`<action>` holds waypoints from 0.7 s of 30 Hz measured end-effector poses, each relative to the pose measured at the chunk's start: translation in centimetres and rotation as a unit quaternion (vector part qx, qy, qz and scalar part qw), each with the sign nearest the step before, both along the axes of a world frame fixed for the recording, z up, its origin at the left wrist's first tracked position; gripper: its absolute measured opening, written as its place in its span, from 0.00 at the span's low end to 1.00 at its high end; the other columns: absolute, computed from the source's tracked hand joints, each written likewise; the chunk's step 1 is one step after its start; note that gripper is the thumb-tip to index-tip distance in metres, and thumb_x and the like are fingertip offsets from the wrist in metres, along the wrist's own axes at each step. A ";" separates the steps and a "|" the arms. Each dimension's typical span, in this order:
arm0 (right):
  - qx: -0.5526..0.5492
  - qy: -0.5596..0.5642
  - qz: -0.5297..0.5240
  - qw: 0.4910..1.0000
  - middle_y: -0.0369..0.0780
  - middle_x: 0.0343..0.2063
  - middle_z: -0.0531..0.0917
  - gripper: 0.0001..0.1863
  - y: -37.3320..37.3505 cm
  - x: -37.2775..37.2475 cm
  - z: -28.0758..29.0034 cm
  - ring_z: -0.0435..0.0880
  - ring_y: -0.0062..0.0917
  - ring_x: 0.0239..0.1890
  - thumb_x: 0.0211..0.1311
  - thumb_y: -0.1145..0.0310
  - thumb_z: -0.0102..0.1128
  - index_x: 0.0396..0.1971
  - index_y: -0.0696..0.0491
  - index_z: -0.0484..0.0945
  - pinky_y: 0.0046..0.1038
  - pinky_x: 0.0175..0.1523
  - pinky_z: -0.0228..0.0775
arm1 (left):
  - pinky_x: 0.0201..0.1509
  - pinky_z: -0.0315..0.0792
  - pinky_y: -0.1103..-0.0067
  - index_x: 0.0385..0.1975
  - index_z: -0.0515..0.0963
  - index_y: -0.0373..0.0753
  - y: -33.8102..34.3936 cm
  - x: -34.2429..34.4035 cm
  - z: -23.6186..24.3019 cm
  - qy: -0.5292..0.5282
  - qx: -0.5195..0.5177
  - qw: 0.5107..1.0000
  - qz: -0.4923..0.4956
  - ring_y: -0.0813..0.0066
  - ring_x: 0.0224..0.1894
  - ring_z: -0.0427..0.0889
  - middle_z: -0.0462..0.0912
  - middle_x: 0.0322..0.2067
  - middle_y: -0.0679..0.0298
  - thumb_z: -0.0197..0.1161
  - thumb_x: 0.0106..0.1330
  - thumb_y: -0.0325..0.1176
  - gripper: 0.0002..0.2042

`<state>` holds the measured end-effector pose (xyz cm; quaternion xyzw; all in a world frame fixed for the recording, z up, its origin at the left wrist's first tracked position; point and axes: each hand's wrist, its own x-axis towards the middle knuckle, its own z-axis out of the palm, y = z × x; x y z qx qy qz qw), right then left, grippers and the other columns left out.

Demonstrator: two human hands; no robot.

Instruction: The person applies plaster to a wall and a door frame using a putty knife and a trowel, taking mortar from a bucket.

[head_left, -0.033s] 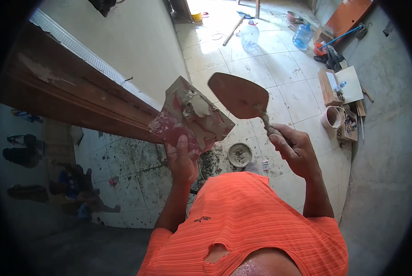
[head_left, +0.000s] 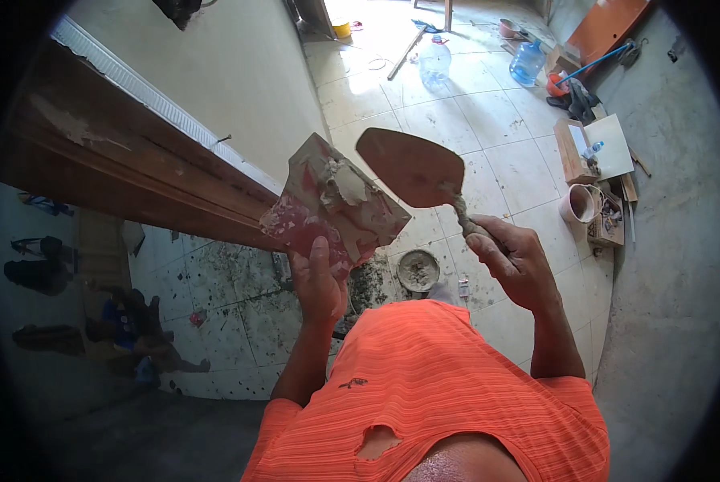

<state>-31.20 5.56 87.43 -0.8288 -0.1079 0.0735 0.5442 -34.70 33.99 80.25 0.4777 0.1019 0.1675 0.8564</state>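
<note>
My left hand [head_left: 320,281] is closed on the lower edge of a reddish mortar board [head_left: 303,226], thumb on top. Wet grey mortar [head_left: 348,186] is smeared over the board's upper part. In my right hand [head_left: 514,261] is the handle of a pointed masonry trowel [head_left: 416,169]. Its broad blade points up and left, a little apart from the board's right side. Below them on the floor stands a round bucket [head_left: 418,271] with grey material inside.
A wooden door frame [head_left: 135,177] runs close beside the board on the left. Mortar spatter covers the tiles [head_left: 239,281] below it. At right are a pinkish bucket [head_left: 581,205] and wooden boxes [head_left: 575,153]; farther off stand clear and blue water jugs [head_left: 527,64]. Someone [head_left: 135,325] sits at far left.
The trowel blade has shifted slightly left, toward the board. My left hand and the board stay where they were.
</note>
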 end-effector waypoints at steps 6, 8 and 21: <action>-0.121 -0.081 0.035 0.989 0.45 0.27 0.85 0.20 1.0 0.5 0.6 0.85 0.41 0.30 0.69 0.55 0.63 0.50 0.55 0.82 0.38 0.39 0.73 | 0.52 0.79 0.77 0.65 0.62 0.40 -0.7 -0.1 -2.0 -0.006 0.002 1.000 0.003 0.74 0.53 0.79 0.75 0.54 0.63 0.55 0.74 0.30 0.21; -0.225 -0.163 0.041 0.960 0.42 0.26 0.84 0.20 1.5 0.8 0.9 0.84 0.39 0.28 0.68 0.51 0.63 0.48 0.51 0.83 0.40 0.35 0.73 | 0.48 0.79 0.78 0.64 0.63 0.41 -0.7 0.0 -2.1 0.000 0.000 1.000 0.016 0.76 0.50 0.79 0.76 0.52 0.63 0.55 0.74 0.30 0.20; -0.235 -0.582 -0.044 0.777 0.37 0.29 0.81 0.18 2.4 5.7 -0.9 0.81 0.32 0.30 0.50 0.62 0.79 0.40 0.51 0.86 0.35 0.33 0.73 | 0.23 0.61 0.93 0.59 0.69 0.47 1.5 -2.6 1.1 0.011 -0.081 0.994 -0.074 0.89 0.26 0.68 0.73 0.35 0.70 0.60 0.70 0.27 0.19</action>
